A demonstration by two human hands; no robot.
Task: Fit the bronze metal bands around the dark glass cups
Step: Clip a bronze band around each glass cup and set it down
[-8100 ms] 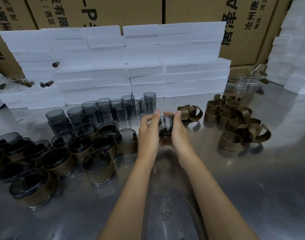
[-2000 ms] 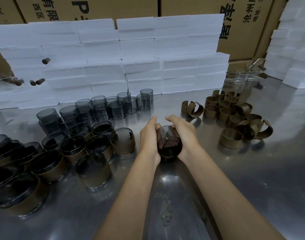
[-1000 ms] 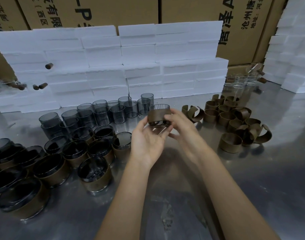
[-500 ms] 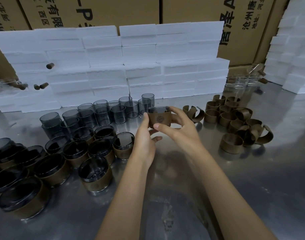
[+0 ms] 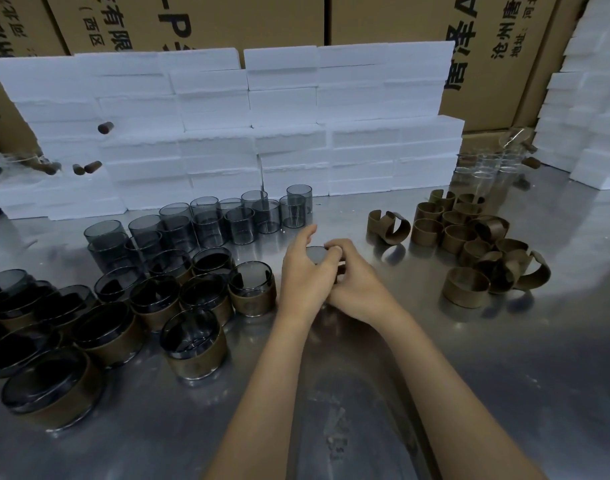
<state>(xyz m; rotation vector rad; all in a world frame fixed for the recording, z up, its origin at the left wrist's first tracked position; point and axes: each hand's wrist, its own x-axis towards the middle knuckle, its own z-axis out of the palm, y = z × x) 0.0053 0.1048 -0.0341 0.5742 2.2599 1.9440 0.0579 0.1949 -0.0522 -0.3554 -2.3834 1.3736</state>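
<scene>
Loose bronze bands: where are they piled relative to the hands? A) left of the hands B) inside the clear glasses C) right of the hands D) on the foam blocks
C: the loose bands lie on the table right of the right hand; banded cups stand left of the left hand.

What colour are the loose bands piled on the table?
Bronze-brown bands, clearest in the head view.

far left cardboard box [image 5: 192, 22]: upside-down print, "有限", "(西区)", "-P" | far right cardboard box [image 5: 487, 46]: "唐泽", "A", "沧州", "地址:", "河北", partly cut off | far-left edge box: characters unreadable
</scene>
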